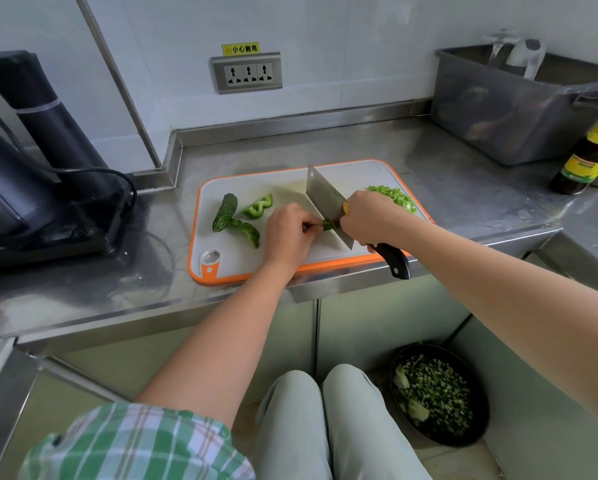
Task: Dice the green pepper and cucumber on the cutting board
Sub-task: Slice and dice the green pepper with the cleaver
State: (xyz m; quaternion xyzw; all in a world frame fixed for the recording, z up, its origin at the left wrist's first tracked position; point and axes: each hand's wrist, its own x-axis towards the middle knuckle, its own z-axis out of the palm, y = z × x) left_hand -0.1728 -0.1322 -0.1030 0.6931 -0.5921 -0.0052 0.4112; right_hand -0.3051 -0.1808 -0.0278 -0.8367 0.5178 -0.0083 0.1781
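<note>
- Green pepper strip (328, 225) sits under the blade, mid-board, so it's the dicing step, pepper part.
- L hand (288, 233) pinches the strip's end, fingers curled, right beside the edge.
- R hand (370, 220) is wrapped round the cleaver (325, 199) handle. Blade is tilted, heel down on the strip.
- Diced pile (392, 197) lies at the board's far R corner, so part of the job looks done.
- To do yet: pepper pieces (257, 207) and the cucumber chunk (225, 213), both uncut, on the L side of the cutting board (235, 258).
- Next move, my guess: short chops w/ L fingers backing off. V. little strip is left and the fingertips are close to the steel.
- Around: black appliance (31, 168) w/ cable at L, grey tub (515, 116) and sauce bottle (588, 154) at R, scrap bowl (436, 393) on the floor. None of it's in the knife's way.
</note>
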